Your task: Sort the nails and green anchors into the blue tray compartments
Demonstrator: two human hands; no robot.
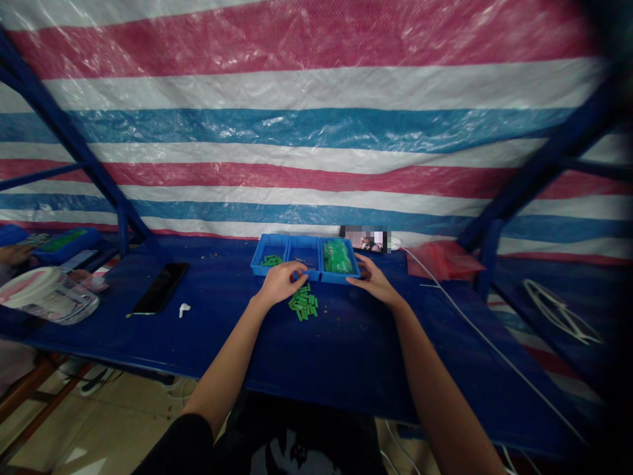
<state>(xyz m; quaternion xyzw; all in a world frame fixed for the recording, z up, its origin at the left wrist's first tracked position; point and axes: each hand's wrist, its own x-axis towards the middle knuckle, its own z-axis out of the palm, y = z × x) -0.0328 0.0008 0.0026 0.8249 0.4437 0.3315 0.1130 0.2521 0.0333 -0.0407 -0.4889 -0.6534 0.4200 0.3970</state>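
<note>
A blue divided tray (320, 272) stands at the back of the table in front of me. Its left compartment holds small green pieces (271, 260), the middle one a few thin metal pieces (304, 262), the right one a clear bag of green pieces (338, 256). My left hand (284, 282) is at the front of the middle compartment, fingers curled toward the thumb; anything between them is too small to make out. With thumb and fingers, my right hand (374, 282) grips the tray's right front corner. A loose pile of green pieces (303, 303) lies just before the tray.
Behind the tray's right end leans a lit phone (364, 239). A red plastic bag (445, 258) and a white cable (459, 313) lie right. Leftward are a dark phone (161, 288), a white earbud (184, 309), a clear tub (52, 297) and another person's hand (14, 255).
</note>
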